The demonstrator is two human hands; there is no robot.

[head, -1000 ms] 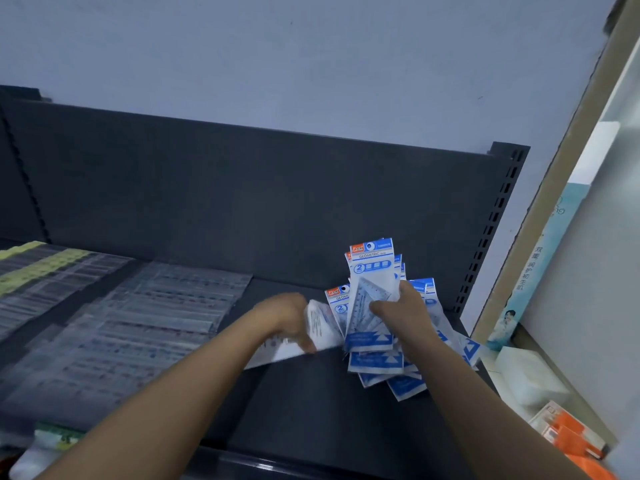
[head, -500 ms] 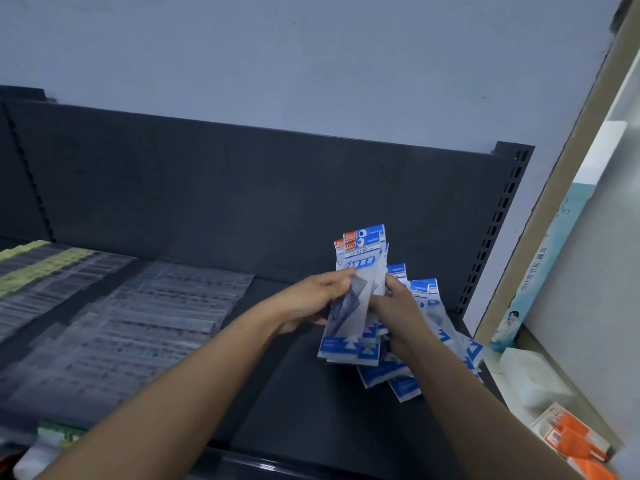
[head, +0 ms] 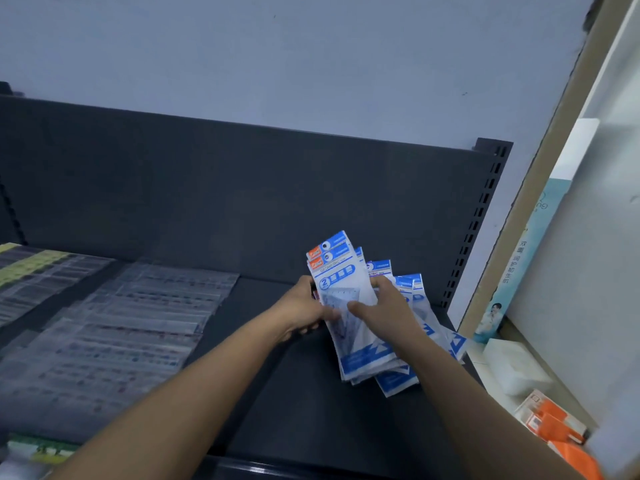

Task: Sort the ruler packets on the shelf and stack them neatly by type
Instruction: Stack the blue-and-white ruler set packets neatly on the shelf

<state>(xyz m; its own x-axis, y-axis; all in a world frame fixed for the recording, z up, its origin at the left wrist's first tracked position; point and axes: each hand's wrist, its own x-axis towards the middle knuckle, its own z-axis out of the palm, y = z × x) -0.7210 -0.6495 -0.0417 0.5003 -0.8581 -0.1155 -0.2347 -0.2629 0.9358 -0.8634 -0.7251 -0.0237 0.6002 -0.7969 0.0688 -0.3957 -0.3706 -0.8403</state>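
A bundle of blue-and-white set-square packets point(head: 341, 271) with orange corner tags stands tilted above the dark shelf point(head: 298, 403) at the right. My left hand point(head: 303, 308) grips the bundle's left edge. My right hand point(head: 384, 306) holds it from the right, thumb across the front packet. More blue packets point(head: 412, 289) fan out behind my right hand, and their lower ends point(head: 394, 379) rest on the shelf. Clear straight-ruler packets point(head: 138, 323) lie flat in overlapping rows on the shelf's left half.
Yellow-topped ruler packets point(head: 31, 265) lie at the far left. The shelf's dark back panel point(head: 242, 188) and slotted upright point(head: 478, 220) stand behind. A white box point(head: 512, 368) and orange packets point(head: 550, 424) sit on a neighbouring shelf at right.
Both hands have gathered the loose blue packets into one squared-up bundle. My left hand, earlier bringing a packet in from the left, now grips the bundle's left edge.
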